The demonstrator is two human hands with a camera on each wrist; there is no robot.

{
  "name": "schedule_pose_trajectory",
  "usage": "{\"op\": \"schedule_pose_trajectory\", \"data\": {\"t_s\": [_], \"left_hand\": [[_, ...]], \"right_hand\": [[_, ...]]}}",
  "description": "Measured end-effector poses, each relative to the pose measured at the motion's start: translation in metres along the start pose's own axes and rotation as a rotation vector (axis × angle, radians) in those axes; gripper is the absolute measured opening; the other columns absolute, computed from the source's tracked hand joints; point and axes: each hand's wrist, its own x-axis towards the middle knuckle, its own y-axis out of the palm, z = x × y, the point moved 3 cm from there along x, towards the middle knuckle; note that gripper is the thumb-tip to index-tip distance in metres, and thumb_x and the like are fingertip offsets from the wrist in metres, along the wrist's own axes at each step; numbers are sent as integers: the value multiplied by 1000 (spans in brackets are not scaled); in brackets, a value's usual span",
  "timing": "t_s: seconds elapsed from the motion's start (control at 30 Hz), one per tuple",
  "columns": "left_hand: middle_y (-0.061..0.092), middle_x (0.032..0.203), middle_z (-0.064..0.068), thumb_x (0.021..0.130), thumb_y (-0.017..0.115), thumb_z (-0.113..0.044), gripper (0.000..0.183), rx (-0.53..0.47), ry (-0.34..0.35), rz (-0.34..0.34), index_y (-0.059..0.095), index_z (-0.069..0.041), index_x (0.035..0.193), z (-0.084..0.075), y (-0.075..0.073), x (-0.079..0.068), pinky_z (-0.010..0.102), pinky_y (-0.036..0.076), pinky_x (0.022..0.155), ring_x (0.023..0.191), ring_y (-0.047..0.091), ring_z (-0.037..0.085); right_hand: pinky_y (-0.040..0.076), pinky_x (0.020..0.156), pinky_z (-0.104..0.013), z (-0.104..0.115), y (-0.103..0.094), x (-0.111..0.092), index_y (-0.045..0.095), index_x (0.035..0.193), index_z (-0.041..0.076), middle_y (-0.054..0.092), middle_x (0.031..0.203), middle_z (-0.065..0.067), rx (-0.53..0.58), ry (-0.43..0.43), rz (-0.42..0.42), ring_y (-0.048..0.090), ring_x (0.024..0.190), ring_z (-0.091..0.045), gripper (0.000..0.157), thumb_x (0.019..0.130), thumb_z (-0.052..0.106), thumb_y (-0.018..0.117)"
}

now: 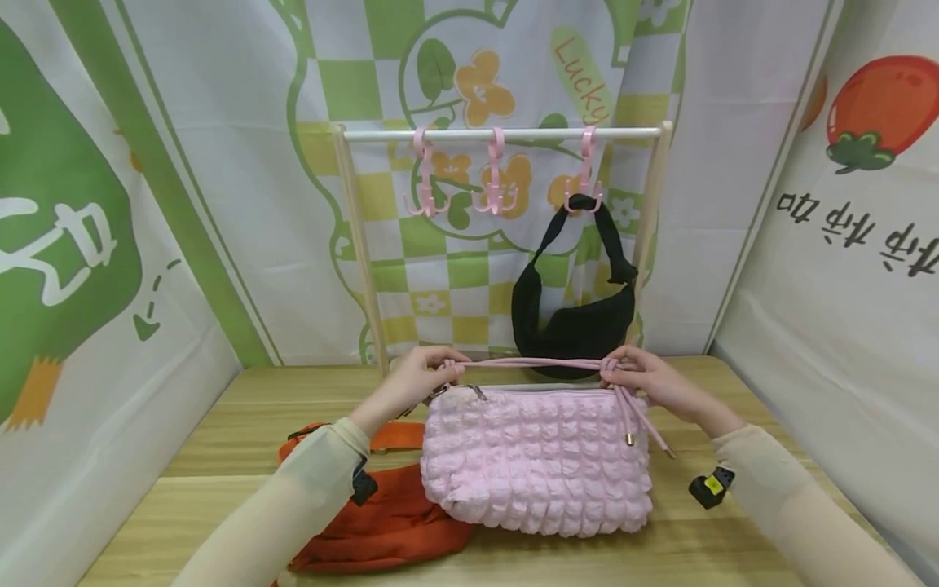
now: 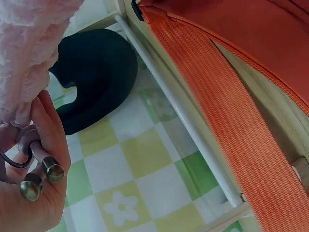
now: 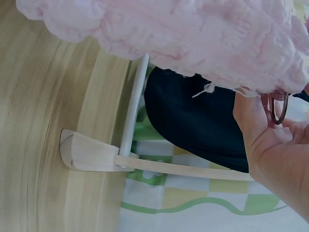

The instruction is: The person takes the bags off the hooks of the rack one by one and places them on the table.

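Observation:
A puffy pink handbag [image 1: 539, 465] hangs upright above the table, its cord strap [image 1: 531, 364] stretched sideways between both hands. My left hand [image 1: 424, 377] pinches the strap's left end; in the left wrist view two metal-tipped cord ends [image 2: 43, 179] poke out by the fingers. On the other side my right hand [image 1: 645, 377] grips the strap's right end, where knotted cord tails [image 1: 637, 420] dangle over the bag. In the right wrist view a metal ring [image 3: 279, 108] shows by the fingers. An orange bag [image 1: 381, 522] lies partly behind the pink bag, at lower left.
Behind stands a rack with a white rail [image 1: 543, 133] and wooden posts [image 1: 359, 244]. Three pink hooks hang on it; the right hook [image 1: 587, 167] carries a black bag [image 1: 579, 322]. Printed cloth walls [image 1: 822, 269] enclose the wooden table [image 1: 220, 456].

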Motion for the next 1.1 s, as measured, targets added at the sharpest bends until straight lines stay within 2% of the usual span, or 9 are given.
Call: {"op": "schedule_pose_trajectory", "data": {"t_s": [0.17, 0.47, 0.67, 0.8, 0.9, 1.1], "left_hand": [[66, 85, 5, 95, 57, -29, 23, 0, -16, 10, 67, -23, 115, 5, 1, 3, 31, 53, 56, 65, 55, 20], [67, 98, 8, 98, 54, -24, 27, -66, -60, 102, 63, -18, 123, 12, 1, 5, 38, 57, 63, 68, 55, 15], [66, 107, 9, 99, 51, -20, 32, -81, -73, 161, 58, -14, 129, 18, 2, 6, 38, 57, 66, 72, 53, 17], [63, 111, 16, 99, 50, -17, 33, -100, -87, 171, 57, -12, 131, 19, 3, 6, 38, 57, 66, 70, 52, 14], [61, 117, 18, 99, 50, -20, 33, -113, -99, 174, 57, -11, 131, 21, 3, 8, 38, 57, 67, 71, 55, 13], [63, 108, 10, 96, 56, -32, 38, -104, -139, 181, 59, -12, 127, 23, 5, 8, 37, 56, 69, 73, 58, 14]], "right_hand": [[54, 70, -34, -4, -1, 4, 46, 118, 3, 64, 104, -10, -28, -22, -4, 61, 87, -11, 34, 94, 25, 58], [54, 75, -38, -12, -2, 11, 46, 132, 8, 58, 117, -22, -67, -39, 46, 60, 98, -13, 40, 97, 27, 53], [53, 78, -37, -17, 0, 13, 48, 131, 9, 56, 122, -23, -66, -1, 50, 58, 101, -14, 40, 97, 30, 54], [53, 79, -38, -17, 1, 14, 49, 130, 10, 56, 122, -21, -70, 2, 55, 57, 102, -15, 39, 97, 30, 53], [52, 78, -37, -17, 0, 15, 50, 129, 9, 58, 120, -19, -76, 0, 55, 57, 101, -14, 38, 97, 30, 53], [52, 78, -36, -20, 1, 17, 49, 129, 6, 58, 119, -19, -85, 17, 62, 56, 100, -12, 40, 97, 29, 54]]}}
